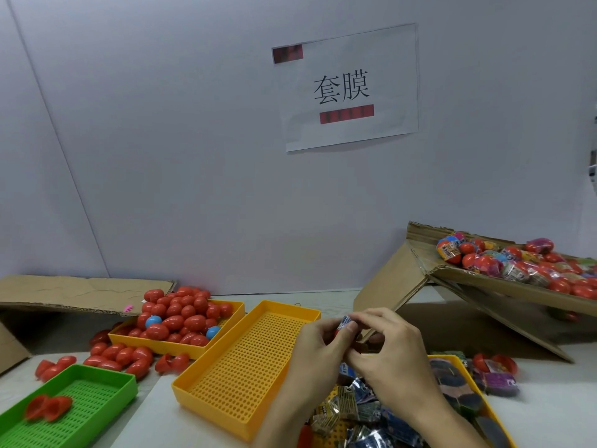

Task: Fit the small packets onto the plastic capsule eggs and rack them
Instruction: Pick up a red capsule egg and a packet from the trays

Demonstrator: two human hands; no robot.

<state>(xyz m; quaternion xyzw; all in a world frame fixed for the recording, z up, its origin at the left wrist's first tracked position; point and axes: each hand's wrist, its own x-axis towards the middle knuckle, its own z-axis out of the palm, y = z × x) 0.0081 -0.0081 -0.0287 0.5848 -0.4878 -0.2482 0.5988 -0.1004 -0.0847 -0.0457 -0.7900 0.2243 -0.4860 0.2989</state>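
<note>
My left hand [318,342] and my right hand [386,345] meet above the table's middle, both pinching one small blue-printed packet [345,322] with a bit of red capsule egg showing under it. Loose red capsule eggs [181,315], with two blue ones among them, fill a yellow tray [226,331] at the left. Below my hands, another yellow tray [465,376] holds a heap of small packets [352,412]. An empty perforated yellow tray [239,373] lies between them.
A green perforated tray [106,392] at front left holds a red capsule half. A tilted cardboard box [484,279] at the right holds wrapped eggs [523,266]. More red eggs lie loose on the table. Flattened cardboard [64,295] sits at back left; a paper sign [345,88] hangs on the wall.
</note>
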